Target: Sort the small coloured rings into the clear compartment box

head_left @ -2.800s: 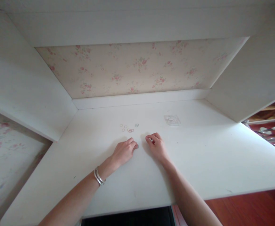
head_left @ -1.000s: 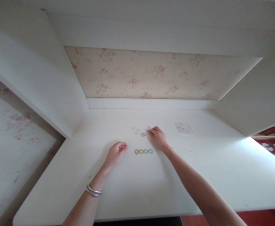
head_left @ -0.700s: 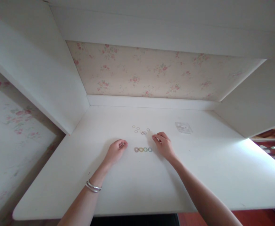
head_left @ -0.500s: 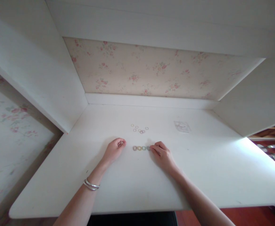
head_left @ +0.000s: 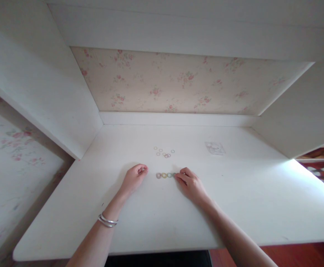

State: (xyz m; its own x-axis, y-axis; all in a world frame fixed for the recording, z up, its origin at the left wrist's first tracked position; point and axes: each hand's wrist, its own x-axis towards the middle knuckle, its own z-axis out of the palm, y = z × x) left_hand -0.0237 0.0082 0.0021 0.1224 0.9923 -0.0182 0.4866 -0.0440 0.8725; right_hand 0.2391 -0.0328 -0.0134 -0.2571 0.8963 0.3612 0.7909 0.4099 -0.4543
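- I see the right hand [head_left: 184, 179] at the near end of its reach across the white table [head_left: 156, 222], thumb and fingertips drawn together on the rightmost ring of the row of rings [head_left: 164, 177]; I can't tell whether they grip it or only touch it.
- I make out pinkish, yellow and greenish rings lying side by side in that row, between both hands.
- I find the left hand [head_left: 136, 175] to the left of the row, apart from it, fingers curled in; whether anything is inside, I can't tell.
- I see silvery bracelets [head_left: 107, 221] on the left wrist.
- I have several loose rings [head_left: 166, 156] beyond the row, some overlapping.
- I spot a clear packet [head_left: 215, 148] farther back, on the right.
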